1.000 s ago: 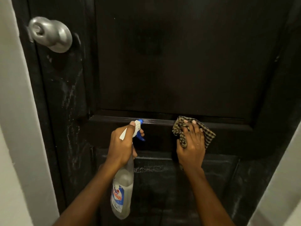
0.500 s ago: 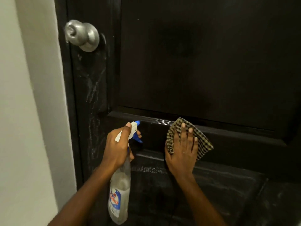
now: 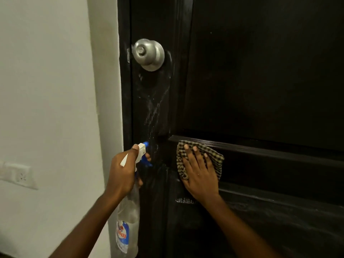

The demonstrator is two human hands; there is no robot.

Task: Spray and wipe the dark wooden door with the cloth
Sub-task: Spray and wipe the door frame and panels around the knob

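Curled left hand (image 3: pixel 121 174), flat right hand (image 3: pixel 200 176).

I see dark door (image 3: pixel 260 81) streaked wet, checked cloth (image 3: pixel 215 158) flat on its rail, clear spray bottle (image 3: pixel 128 211) upright just left

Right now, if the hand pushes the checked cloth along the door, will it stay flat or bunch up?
Probably floppy: the cloth is already folded and crumpled at its left edge beside the right hand. It may bunch further when pushed, since only flat fingers pin it to the door. It seems light, held up by that pressure alone.
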